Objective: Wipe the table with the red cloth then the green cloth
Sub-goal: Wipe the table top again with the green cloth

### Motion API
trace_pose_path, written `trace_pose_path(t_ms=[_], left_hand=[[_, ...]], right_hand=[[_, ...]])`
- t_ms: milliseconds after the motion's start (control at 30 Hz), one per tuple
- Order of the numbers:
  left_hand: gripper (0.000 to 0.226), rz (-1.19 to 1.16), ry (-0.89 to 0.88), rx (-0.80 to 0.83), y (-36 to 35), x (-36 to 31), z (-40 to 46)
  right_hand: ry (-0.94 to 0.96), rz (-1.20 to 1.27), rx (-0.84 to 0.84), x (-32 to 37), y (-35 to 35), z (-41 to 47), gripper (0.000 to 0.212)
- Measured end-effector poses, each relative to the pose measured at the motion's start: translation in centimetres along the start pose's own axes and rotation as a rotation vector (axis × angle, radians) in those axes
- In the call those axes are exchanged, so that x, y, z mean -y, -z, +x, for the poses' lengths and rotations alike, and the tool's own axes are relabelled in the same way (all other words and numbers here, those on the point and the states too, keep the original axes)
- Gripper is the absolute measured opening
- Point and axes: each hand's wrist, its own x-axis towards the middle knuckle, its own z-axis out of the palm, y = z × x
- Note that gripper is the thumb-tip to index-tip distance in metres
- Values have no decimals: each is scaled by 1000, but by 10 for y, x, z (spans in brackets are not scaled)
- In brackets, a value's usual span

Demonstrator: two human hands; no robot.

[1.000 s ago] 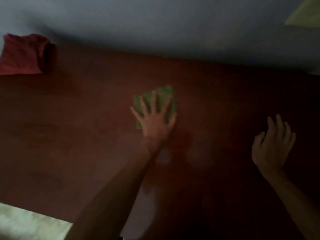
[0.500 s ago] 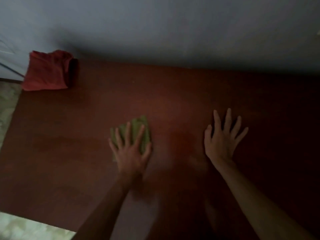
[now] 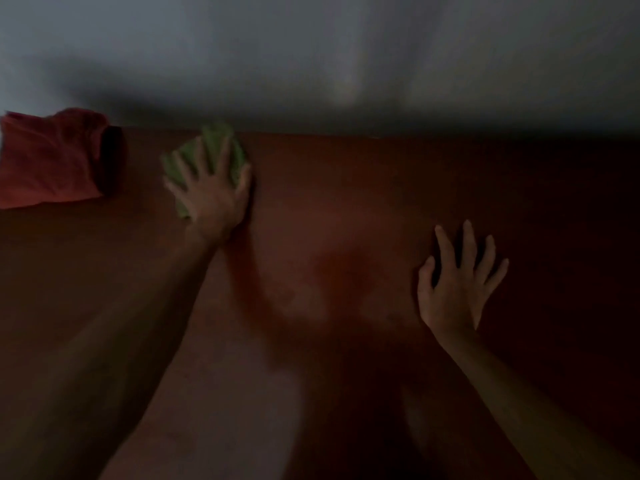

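Note:
The green cloth [image 3: 214,147] lies flat near the far edge of the dark red-brown table [image 3: 346,202]. My left hand [image 3: 213,188] presses down on it with fingers spread straight, covering most of it. The red cloth [image 3: 48,161] sits crumpled at the table's far left corner, apart from both hands. My right hand [image 3: 457,282] rests flat on the bare table to the right, fingers spread, holding nothing. The scene is dim and slightly blurred.
A pale grey wall [image 3: 311,64] rises directly behind the table's far edge. A faint glossy reflection shows on the tabletop between my arms.
My left hand has pushed the green cloth away from me, from mid-table to the far edge near the red cloth. My right hand stays flat on the table.

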Motion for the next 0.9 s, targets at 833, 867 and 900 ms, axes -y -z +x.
trace_pose_path(t_ms=[833,867,900], left_hand=[[57,18,-478,26,-23,-121,-45],[57,21,-549,29,-29,-126,-69],[57,22,-611,40,-33,-128,-95]], right_hand=[[-9,40,-94,-1,0,-1,49],[-10,40,-101,-1,0,-1,49],[-12,41,-109,-1,-1,-1,49]])
